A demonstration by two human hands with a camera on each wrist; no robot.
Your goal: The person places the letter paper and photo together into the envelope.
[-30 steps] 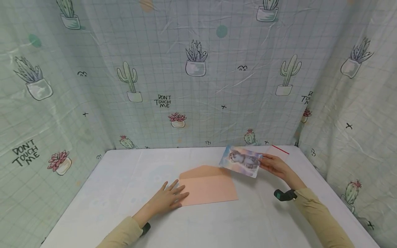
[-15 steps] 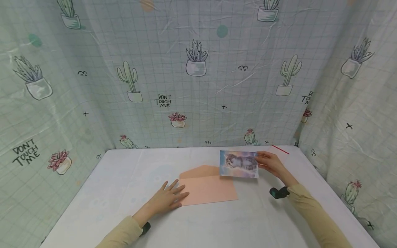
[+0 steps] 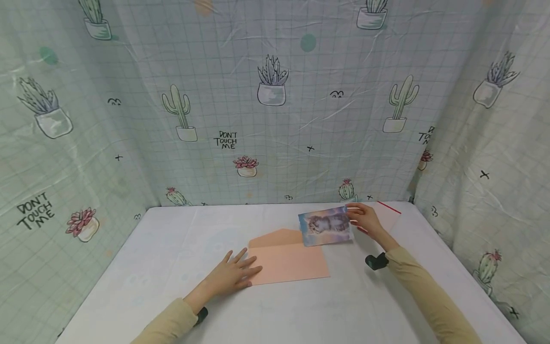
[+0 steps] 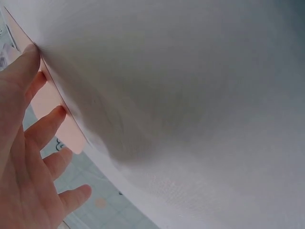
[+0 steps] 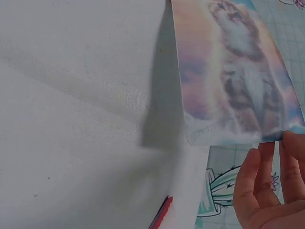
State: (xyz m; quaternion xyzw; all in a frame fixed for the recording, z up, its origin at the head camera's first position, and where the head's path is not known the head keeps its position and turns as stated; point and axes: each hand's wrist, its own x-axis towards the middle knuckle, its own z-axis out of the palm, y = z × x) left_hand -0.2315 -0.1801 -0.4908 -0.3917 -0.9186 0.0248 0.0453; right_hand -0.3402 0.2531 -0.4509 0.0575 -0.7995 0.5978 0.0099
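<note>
A peach envelope [image 3: 288,262] lies on the white table with its flap spread open toward the back. My left hand [image 3: 229,273] rests on the envelope's left edge, fingers spread; in the left wrist view its fingertips [image 4: 59,112] touch the paper. My right hand [image 3: 366,220] pinches a cat picture card [image 3: 325,226] by its right edge. The card is held up off the table, its left part over the envelope's upper right corner. In the right wrist view the thumb and fingers grip the card [image 5: 228,71] at one corner.
Behind the right hand lies a clear, flat sleeve-like piece with a red strip [image 3: 388,207]. A cactus-print curtain [image 3: 275,143] surrounds the table [image 3: 180,248] at the back and sides. Dark wrist cameras [image 3: 376,261] sit at both wrists.
My right hand has moved left and slightly back with the card, which has turned so its right end points farther back. More of the red-strip piece shows. The left hand has stayed still.
</note>
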